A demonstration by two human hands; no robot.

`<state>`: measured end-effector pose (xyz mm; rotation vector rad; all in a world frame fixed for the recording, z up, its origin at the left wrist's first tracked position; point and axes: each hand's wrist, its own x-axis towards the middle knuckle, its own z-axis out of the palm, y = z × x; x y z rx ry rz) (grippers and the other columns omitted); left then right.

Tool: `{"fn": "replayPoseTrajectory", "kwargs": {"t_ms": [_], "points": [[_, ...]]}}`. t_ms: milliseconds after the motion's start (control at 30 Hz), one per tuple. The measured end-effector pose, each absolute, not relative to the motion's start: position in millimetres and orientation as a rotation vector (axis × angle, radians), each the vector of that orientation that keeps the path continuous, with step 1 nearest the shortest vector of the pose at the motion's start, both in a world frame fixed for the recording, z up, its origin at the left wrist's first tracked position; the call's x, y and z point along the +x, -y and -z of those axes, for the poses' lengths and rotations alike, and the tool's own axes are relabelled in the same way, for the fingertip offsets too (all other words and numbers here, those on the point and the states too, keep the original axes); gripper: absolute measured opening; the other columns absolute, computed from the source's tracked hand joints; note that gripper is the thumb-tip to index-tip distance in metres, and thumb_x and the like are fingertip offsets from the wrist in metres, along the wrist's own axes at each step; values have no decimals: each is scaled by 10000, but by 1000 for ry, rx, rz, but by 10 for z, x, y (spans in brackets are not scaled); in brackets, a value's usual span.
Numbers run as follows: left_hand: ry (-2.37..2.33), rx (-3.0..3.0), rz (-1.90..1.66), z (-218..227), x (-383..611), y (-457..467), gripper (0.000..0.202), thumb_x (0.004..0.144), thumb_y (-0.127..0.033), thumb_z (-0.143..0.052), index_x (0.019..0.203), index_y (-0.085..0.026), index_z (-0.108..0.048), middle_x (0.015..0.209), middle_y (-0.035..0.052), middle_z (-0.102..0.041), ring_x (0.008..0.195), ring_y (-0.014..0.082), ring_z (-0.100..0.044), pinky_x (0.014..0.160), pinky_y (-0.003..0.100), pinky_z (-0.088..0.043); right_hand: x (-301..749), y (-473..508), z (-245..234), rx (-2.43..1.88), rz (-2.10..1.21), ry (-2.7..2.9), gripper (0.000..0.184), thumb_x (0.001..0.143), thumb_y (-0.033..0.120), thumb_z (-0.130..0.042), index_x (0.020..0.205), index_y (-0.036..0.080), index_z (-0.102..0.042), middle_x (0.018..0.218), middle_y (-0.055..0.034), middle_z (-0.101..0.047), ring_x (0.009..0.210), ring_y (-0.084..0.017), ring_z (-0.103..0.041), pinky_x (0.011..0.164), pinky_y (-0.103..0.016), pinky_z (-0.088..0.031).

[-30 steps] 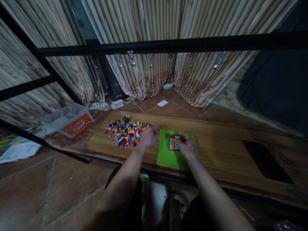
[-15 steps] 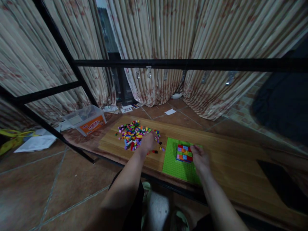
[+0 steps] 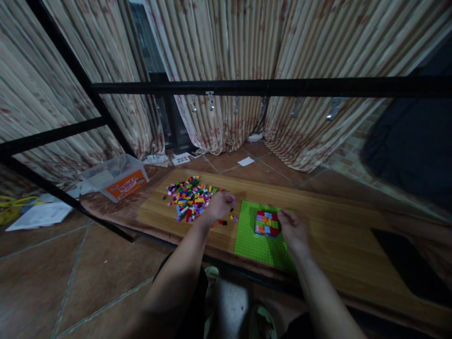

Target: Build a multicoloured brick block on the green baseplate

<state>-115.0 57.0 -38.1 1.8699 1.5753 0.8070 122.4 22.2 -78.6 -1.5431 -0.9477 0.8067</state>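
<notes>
My left hand (image 3: 219, 205) is over the right side of a pile of colourful toy bricks (image 3: 192, 197), its fingers pinched together. A small purple brick (image 3: 233, 202) shows at its fingertips. On the green baseplate (image 3: 245, 240) sits a flat, square block of several brick colours (image 3: 267, 223). My right hand (image 3: 293, 228) is at this block's right edge, thumb and fingers drawn together by its upper right corner. What those fingers hold, if anything, is hidden. A few loose bricks (image 3: 223, 222) lie between the pile and the baseplate.
The bricks and baseplate rest on a long wooden board (image 3: 328, 226). A clear plastic box with an orange label (image 3: 127, 185) stands at the left. A dark flat panel (image 3: 409, 263) lies at the right. A black metal rail (image 3: 247, 88) crosses behind, before striped curtains (image 3: 226, 47).
My left hand has lifted from the pile and shifted right, its fingertips now pointing toward the baseplate. My right hand stays beside the built block. The view has swung slightly.
</notes>
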Motion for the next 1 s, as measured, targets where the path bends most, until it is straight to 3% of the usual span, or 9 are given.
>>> {"fn": "replayPoseTrajectory", "kwargs": {"t_ms": [167,400,567,767,1000], "points": [[-1249,1630,-970,300,-1054,-528,125,687,-89,-611,798,-120,-659,738,26,-694,692,114,-631,688,225,-489,1231,-201,756,-1513,-740,988,430,669,490,-618,927,151,-679,873,-112,-720,828,-247,-656,774,-394,-495],[-977,1438,-1011,229,-870,-433,125,663,-192,-710,748,-129,-643,710,-4,-656,666,94,-577,682,223,-457,1157,-50,538,-1407,-502,1300,346,810,445,-541,985,189,-695,925,-88,-693,781,-200,-622,729,-344,-483],[-843,1380,-980,238,-685,-369,163,700,-158,-683,854,-124,-641,785,13,-665,702,97,-592,711,237,-467,1083,20,414,-1232,-587,1485,268,839,370,-545,993,212,-697,964,-65,-683,858,-188,-620,772,-318,-482],[-816,1329,-900,217,-545,-332,392,738,-97,-651,1120,-142,-576,814,18,-680,735,107,-629,775,265,-486,1121,74,306,-1090,-721,1708,281,873,330,-516,1093,266,-679,1013,-47,-656,958,-185,-605,846,-324,-474],[-776,1230,-828,205,-488,-330,513,727,-65,-663,1218,-142,-537,826,26,-701,698,95,-634,743,244,-482,1223,78,289,-1119,-745,1715,190,848,337,-586,974,262,-706,975,-33,-645,901,-169,-606,806,-305,-478]]}}
